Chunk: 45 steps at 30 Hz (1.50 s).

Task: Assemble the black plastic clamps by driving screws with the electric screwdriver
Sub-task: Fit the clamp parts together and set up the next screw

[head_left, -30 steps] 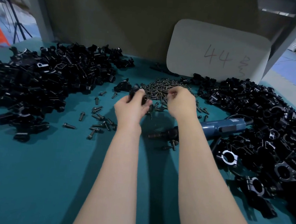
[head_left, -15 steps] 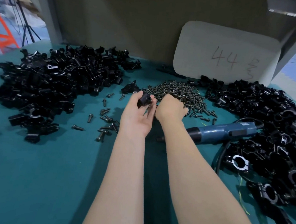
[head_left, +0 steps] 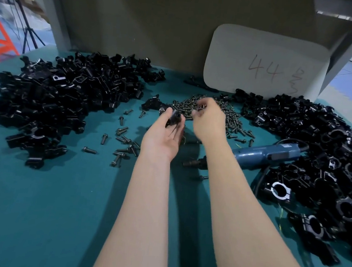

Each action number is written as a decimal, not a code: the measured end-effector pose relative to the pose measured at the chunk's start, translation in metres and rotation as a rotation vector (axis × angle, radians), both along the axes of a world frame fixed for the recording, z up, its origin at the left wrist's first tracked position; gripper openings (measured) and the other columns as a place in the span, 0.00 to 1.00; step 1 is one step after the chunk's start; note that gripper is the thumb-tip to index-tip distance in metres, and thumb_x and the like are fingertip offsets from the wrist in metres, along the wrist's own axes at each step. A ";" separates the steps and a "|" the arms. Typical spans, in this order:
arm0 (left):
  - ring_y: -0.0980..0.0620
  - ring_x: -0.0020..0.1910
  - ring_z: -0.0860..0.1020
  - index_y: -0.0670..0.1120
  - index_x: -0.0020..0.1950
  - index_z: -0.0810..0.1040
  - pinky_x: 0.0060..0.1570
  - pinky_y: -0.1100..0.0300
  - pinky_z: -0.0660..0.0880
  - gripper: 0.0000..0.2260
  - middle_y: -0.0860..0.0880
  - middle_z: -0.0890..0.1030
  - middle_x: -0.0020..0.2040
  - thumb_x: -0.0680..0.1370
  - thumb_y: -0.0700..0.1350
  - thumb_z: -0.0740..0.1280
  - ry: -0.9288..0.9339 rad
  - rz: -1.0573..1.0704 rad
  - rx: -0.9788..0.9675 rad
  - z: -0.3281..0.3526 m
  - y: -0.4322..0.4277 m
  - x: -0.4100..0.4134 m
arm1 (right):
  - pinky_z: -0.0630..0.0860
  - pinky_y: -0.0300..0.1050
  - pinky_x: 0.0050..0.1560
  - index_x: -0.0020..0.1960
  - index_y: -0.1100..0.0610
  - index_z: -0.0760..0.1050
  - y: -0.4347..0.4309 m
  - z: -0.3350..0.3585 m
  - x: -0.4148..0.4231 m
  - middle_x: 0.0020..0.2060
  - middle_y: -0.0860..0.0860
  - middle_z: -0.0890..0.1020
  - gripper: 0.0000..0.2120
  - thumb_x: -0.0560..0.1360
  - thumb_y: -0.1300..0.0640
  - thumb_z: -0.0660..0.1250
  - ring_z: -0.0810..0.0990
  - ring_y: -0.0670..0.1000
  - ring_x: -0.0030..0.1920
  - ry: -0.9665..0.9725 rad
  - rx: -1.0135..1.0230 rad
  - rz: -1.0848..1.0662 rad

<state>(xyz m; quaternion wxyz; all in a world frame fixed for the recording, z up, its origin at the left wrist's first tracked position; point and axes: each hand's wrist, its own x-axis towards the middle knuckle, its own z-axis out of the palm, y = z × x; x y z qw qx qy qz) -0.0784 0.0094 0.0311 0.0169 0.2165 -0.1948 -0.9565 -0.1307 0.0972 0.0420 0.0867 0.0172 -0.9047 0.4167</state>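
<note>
My left hand (head_left: 163, 134) is turned palm up and holds a small black plastic clamp (head_left: 174, 118) between thumb and fingertips. My right hand (head_left: 209, 119) hovers over the pile of dark screws (head_left: 222, 114) with its fingers curled and pinched together; whether a screw is between them is too blurred to tell. The blue electric screwdriver (head_left: 270, 153) lies on the teal table (head_left: 45, 207) just right of my right forearm, its bit (head_left: 191, 163) pointing left.
A big heap of black clamp parts (head_left: 51, 97) fills the left of the table, another heap (head_left: 327, 156) fills the right. Loose screws (head_left: 123, 137) lie scattered left of my left hand. A white card marked 44 (head_left: 265, 62) leans on the back wall.
My right hand has lifted and moved back over the screw pile, fingers pinching. My left hand has turned more palm up, still holding the clamp.
</note>
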 end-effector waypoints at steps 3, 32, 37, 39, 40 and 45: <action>0.50 0.41 0.79 0.40 0.49 0.78 0.46 0.63 0.79 0.05 0.41 0.80 0.51 0.78 0.42 0.69 0.012 -0.037 -0.052 -0.001 0.001 -0.001 | 0.80 0.49 0.53 0.50 0.54 0.77 0.015 0.015 0.014 0.41 0.50 0.82 0.05 0.78 0.61 0.65 0.82 0.49 0.44 0.039 -0.214 0.070; 0.56 0.39 0.79 0.42 0.53 0.80 0.35 0.71 0.73 0.06 0.49 0.82 0.43 0.77 0.40 0.70 0.082 0.236 -0.883 -0.004 0.027 -0.006 | 0.78 0.53 0.54 0.53 0.60 0.78 0.013 0.005 0.037 0.45 0.57 0.83 0.08 0.78 0.60 0.63 0.82 0.56 0.48 0.054 -0.029 0.086; 0.54 0.38 0.78 0.41 0.50 0.78 0.31 0.72 0.72 0.04 0.47 0.81 0.41 0.77 0.38 0.70 0.093 0.219 -0.786 0.000 0.031 -0.004 | 0.78 0.54 0.51 0.48 0.62 0.76 0.012 0.002 0.036 0.42 0.60 0.83 0.12 0.81 0.55 0.59 0.82 0.59 0.45 0.071 0.067 0.066; 0.56 0.38 0.78 0.41 0.53 0.79 0.32 0.72 0.72 0.06 0.48 0.81 0.41 0.76 0.38 0.70 0.097 0.220 -0.798 0.000 0.032 -0.004 | 0.77 0.54 0.49 0.42 0.62 0.74 0.012 0.002 0.036 0.40 0.60 0.83 0.17 0.82 0.52 0.56 0.81 0.60 0.43 0.072 0.086 0.055; 0.57 0.37 0.78 0.41 0.54 0.79 0.33 0.72 0.73 0.07 0.48 0.81 0.41 0.76 0.38 0.70 0.101 0.220 -0.807 0.000 0.033 -0.004 | 0.77 0.54 0.49 0.42 0.61 0.74 0.013 0.002 0.036 0.40 0.60 0.83 0.18 0.82 0.51 0.55 0.81 0.60 0.42 0.070 0.079 0.055; 0.55 0.44 0.80 0.43 0.52 0.80 0.45 0.66 0.76 0.05 0.48 0.83 0.45 0.76 0.38 0.70 0.098 0.213 -0.806 0.001 0.032 -0.003 | 0.77 0.54 0.51 0.47 0.63 0.78 0.017 0.007 0.038 0.41 0.59 0.83 0.22 0.82 0.47 0.54 0.81 0.59 0.44 0.011 0.011 0.068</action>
